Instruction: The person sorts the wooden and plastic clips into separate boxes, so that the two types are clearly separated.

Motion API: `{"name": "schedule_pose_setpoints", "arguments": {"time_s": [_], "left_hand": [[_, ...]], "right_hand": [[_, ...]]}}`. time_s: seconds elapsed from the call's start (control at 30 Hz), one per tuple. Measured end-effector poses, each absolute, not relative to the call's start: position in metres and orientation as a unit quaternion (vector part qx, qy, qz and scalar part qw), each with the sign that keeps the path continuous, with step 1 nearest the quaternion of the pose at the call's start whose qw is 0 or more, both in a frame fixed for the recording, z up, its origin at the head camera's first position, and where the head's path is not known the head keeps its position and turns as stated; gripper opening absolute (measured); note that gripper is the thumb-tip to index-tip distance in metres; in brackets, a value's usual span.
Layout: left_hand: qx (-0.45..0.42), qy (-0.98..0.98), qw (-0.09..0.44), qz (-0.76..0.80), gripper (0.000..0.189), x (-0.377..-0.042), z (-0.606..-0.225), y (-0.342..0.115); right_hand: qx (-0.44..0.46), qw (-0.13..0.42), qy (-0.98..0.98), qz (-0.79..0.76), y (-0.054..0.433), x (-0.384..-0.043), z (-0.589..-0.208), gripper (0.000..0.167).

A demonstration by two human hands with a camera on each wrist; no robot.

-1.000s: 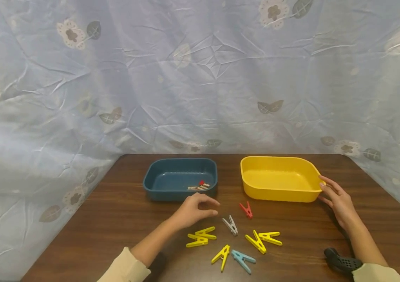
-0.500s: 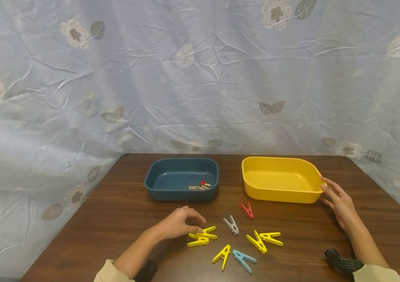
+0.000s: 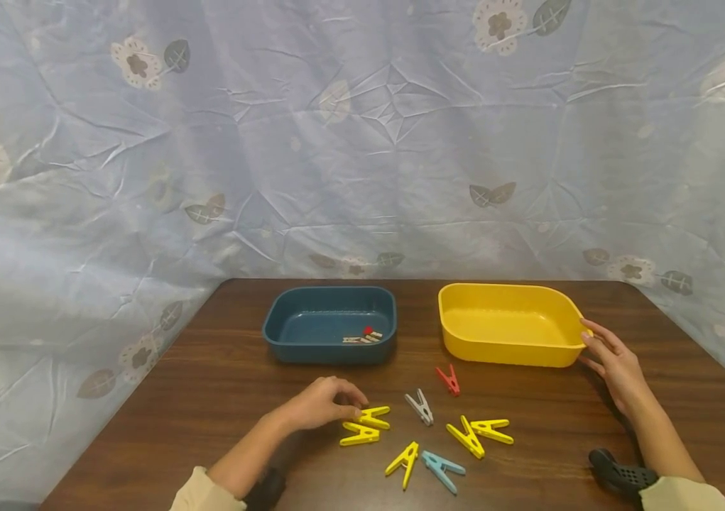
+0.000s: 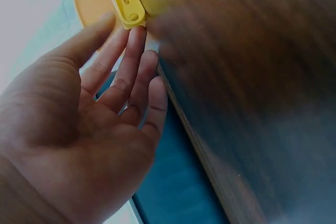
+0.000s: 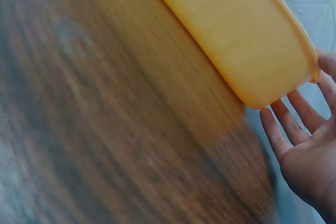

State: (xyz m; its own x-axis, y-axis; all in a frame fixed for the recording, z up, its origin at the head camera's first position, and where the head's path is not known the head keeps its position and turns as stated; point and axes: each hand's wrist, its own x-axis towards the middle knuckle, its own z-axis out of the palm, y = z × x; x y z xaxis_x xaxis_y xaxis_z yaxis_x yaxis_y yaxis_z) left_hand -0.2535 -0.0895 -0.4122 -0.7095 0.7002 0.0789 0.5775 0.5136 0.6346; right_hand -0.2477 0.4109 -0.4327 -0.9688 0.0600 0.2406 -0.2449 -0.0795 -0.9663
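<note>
My left hand (image 3: 320, 406) pinches a yellow plastic clothespin (image 3: 375, 417) by one end between thumb and fingertips. In the left wrist view the held clothespin (image 4: 127, 3) juts up past the fingertips. Just below it lies a second yellow clothespin (image 3: 360, 435). At the right end of a yellow basin (image 3: 509, 353), my right hand (image 3: 618, 369) holds the corner, thumb at the rim and fingers against the outer wall (image 5: 236, 40). Other clothespins lie on the table: a red one (image 3: 448, 380), a grey one (image 3: 420, 407), a blue one (image 3: 442, 470) and several yellow ones (image 3: 405, 463).
A dark blue basin (image 3: 330, 353) stands back left, with small wooden clothespins (image 3: 362, 339) and a red piece (image 3: 368, 330) inside. The brown wooden table (image 3: 164, 411) meets a patterned curtain (image 3: 362, 177) behind and at the sides. Dark straps (image 3: 620, 475) sit near both wrists.
My left hand has moved left and down from in front of the blue basin to the yellow clothespins and taken one, shifting it slightly. The right hand stays at the yellow basin.
</note>
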Motion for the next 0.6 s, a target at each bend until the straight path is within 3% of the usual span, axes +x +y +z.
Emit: {"name": "schedule_pose_setpoints", "arguments": {"time_s": [0.6], "left_hand": [[0.368, 0.867, 0.109, 0.317, 0.018, -0.2581, -0.4133, -0.0806]], "right_hand": [[0.069, 0.107, -0.683, 0.719, 0.4092, -0.2461, -0.4321, 0.048]]}}
